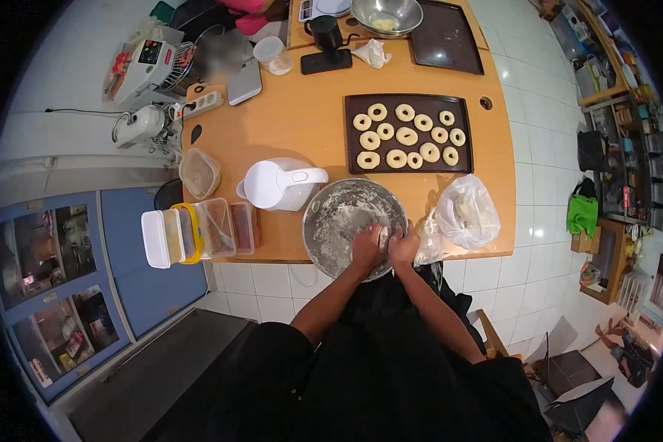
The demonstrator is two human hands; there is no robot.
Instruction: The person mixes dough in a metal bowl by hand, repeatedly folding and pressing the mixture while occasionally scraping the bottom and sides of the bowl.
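A large metal mixing bowl (324, 239) stands at the table's front edge, its inside smeared with flour and bits of dough. Down inside its right part is my left hand (367, 247), fingers curled; a pale floury patch shows beside them, and what they hold is hidden. My right hand (404, 249) is closed over the bowl's right rim. Just right of it lies a crumpled clear plastic bag (429, 241) with white residue. A larger plastic bag (468, 212) holding something pale sits beside that.
Behind the bowl, a dark baking tray (353, 110) carries several dough rings. A white jug (278, 184) and several plastic containers (217, 227) stand left. Farther back are a phone (326, 62), a black pitcher (324, 33), another tray (447, 37) and a metal bowl (401, 28).
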